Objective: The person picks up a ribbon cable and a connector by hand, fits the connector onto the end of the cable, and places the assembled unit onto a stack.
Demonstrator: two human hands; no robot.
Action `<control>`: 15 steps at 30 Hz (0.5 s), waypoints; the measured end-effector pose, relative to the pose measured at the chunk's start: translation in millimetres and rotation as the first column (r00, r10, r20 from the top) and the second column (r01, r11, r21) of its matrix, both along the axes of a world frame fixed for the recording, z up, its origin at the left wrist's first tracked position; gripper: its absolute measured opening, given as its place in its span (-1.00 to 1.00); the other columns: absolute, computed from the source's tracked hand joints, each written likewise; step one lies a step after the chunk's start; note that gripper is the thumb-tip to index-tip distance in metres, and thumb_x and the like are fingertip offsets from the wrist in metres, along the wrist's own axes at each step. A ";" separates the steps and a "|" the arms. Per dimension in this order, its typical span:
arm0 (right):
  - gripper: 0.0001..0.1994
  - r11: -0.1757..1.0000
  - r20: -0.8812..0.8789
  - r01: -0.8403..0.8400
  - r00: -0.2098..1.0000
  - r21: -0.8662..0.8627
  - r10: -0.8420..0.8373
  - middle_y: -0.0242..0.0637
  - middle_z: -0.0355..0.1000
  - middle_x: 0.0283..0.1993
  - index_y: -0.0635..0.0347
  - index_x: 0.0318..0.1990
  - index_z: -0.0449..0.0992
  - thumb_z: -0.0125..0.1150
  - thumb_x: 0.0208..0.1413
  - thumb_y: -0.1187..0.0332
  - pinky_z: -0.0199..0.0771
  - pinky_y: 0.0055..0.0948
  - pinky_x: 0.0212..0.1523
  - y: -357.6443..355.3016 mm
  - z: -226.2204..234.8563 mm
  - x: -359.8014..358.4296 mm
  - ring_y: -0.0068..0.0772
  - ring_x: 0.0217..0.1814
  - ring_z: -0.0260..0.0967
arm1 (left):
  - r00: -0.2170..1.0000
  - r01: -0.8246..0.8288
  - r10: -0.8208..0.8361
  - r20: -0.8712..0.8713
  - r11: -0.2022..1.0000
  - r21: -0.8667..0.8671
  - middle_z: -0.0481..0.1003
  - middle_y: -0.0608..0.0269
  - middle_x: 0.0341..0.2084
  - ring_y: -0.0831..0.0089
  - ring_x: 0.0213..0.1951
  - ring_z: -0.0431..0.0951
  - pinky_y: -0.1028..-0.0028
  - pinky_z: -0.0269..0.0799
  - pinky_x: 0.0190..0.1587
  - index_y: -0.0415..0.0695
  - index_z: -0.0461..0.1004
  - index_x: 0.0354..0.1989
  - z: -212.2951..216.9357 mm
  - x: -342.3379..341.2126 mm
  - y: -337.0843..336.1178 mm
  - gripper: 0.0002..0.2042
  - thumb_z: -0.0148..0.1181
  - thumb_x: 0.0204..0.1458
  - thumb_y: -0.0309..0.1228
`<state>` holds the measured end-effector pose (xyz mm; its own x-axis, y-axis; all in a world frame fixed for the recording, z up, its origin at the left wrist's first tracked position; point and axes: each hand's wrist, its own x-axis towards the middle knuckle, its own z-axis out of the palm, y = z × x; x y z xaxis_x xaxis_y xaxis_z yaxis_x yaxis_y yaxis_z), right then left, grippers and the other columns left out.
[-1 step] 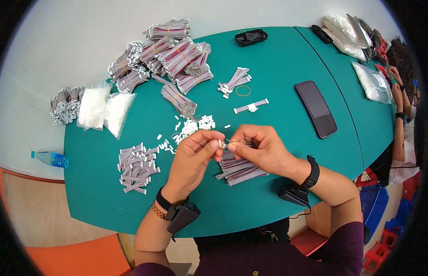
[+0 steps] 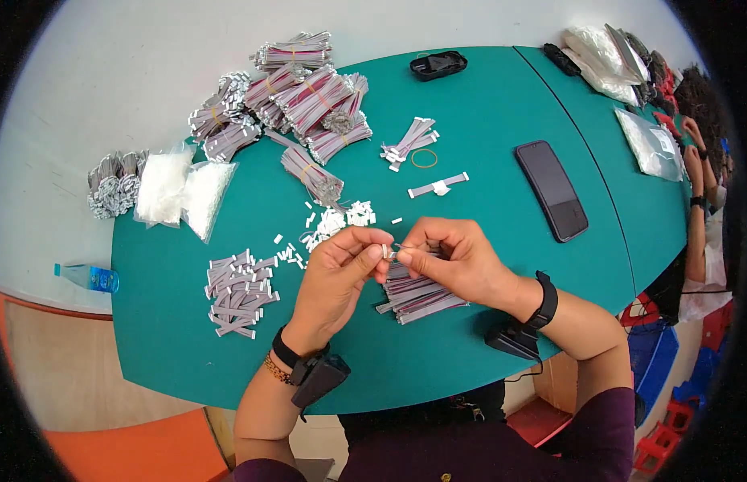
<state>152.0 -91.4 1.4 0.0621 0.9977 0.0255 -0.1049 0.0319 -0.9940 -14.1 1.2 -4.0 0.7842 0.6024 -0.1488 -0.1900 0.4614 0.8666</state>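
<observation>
Over the near half of the green table (image 2: 486, 96), the right hand (image 2: 458, 259) pinched what was probably a cable end (image 2: 400, 246); leftward, the left hand (image 2: 341, 261) held a small white plug (image 2: 384, 251) between thumb and finger. A slack pinch could have dropped it.

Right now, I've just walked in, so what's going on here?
At a green table, a person's left hand pinches a small white piece close to the right hand, whose fingers grip what looks like a cable end. Gray ribbon cables lie beneath; loose white pieces sit just beyond, short cables to the left, banded bundles farther back.
</observation>
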 end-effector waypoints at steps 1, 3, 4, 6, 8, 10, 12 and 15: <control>-0.89 1.000 0.038 -0.005 0.999 0.003 0.005 -0.49 0.33 -0.55 0.26 -0.43 0.40 0.13 0.09 0.44 0.19 -0.73 -0.52 -0.3 0.6 -0.2 -0.79 -0.51 0.21 | 1.000 0.003 -0.003 -0.009 1.000 0.019 0.43 0.30 -0.44 0.60 -0.41 0.40 0.60 0.33 -0.33 -0.29 0.41 -0.20 -0.2 -0.1 -0.2 -0.84 0.06 0.07 -0.49; -0.89 1.000 0.037 -0.013 0.999 0.007 0.012 -0.49 0.33 -0.54 0.26 -0.43 0.40 0.13 0.10 0.45 0.20 -0.72 -0.51 -0.1 -0.7 -0.1 -0.79 -0.50 0.21 | 1.000 0.007 -0.007 -0.013 1.000 0.022 0.43 0.30 -0.44 0.60 -0.42 0.40 0.61 0.33 -0.35 -0.29 0.41 -0.20 0.6 0.1 -0.4 -0.84 0.07 0.07 -0.49; -0.89 1.000 0.037 -0.012 0.999 0.007 0.012 -0.49 0.33 -0.54 0.26 -0.43 0.40 0.13 0.10 0.45 0.20 -0.72 -0.51 0.0 -1.3 -0.1 -0.79 -0.50 0.21 | 1.000 0.008 -0.007 -0.014 1.000 0.022 0.43 0.30 -0.44 0.60 -0.42 0.40 0.61 0.33 -0.35 -0.29 0.41 -0.20 1.3 0.2 -0.7 -0.84 0.07 0.07 -0.49; -0.89 1.000 0.035 -0.020 0.999 0.011 0.019 -0.49 0.32 -0.54 0.26 -0.44 0.40 0.12 0.10 0.45 0.21 -0.72 -0.50 0.1 -1.9 0.0 -0.79 -0.50 0.21 | 1.000 0.012 -0.011 -0.018 1.000 0.026 0.43 0.31 -0.45 0.61 -0.43 0.39 0.62 0.32 -0.36 -0.29 0.41 -0.20 1.9 0.6 -1.1 -0.83 0.07 0.07 -0.48; -0.89 1.000 0.050 -0.025 0.998 0.006 0.024 -0.49 0.32 -0.54 0.26 -0.44 0.40 0.12 0.10 0.44 0.21 -0.72 -0.49 0.1 -1.3 -0.2 -0.79 -0.49 0.21 | 1.000 0.007 -0.006 -0.029 0.999 0.040 0.43 0.32 -0.46 0.62 -0.44 0.39 0.63 0.31 -0.37 -0.28 0.41 -0.21 2.4 1.0 -2.1 -0.84 0.07 0.07 -0.48; -0.88 1.000 0.065 -0.029 0.997 0.001 0.029 -0.49 0.33 -0.53 0.26 -0.44 0.40 0.12 0.10 0.44 0.21 -0.72 -0.49 -0.1 -0.6 -0.4 -0.79 -0.49 0.22 | 0.999 0.002 0.000 -0.040 0.999 0.054 0.43 0.33 -0.47 0.64 -0.44 0.38 0.64 0.30 -0.39 -0.27 0.41 -0.23 3.0 1.7 -3.4 -0.85 0.07 0.07 -0.47; -0.88 1.000 0.059 -0.030 0.998 0.001 0.030 -0.50 0.33 -0.53 0.26 -0.44 0.40 0.12 0.10 0.44 0.21 -0.72 -0.49 -0.1 -0.1 -0.4 -0.79 -0.49 0.22 | 0.999 -0.006 0.010 -0.054 0.997 0.080 0.42 0.34 -0.48 0.65 -0.45 0.36 0.64 0.28 -0.40 -0.26 0.40 -0.23 3.3 2.6 -4.5 -0.86 0.06 0.08 -0.47; -0.88 1.000 0.063 -0.030 0.998 -0.006 0.031 -0.50 0.33 -0.53 0.26 -0.43 0.40 0.12 0.10 0.44 0.22 -0.72 -0.49 -0.4 0.4 -0.1 -0.78 -0.49 0.22 | 0.997 -0.015 0.022 -0.068 0.994 0.109 0.38 0.38 -0.50 0.67 -0.48 0.31 0.65 0.23 -0.42 -0.25 0.39 -0.25 2.8 3.3 -5.2 -0.87 0.04 0.10 -0.45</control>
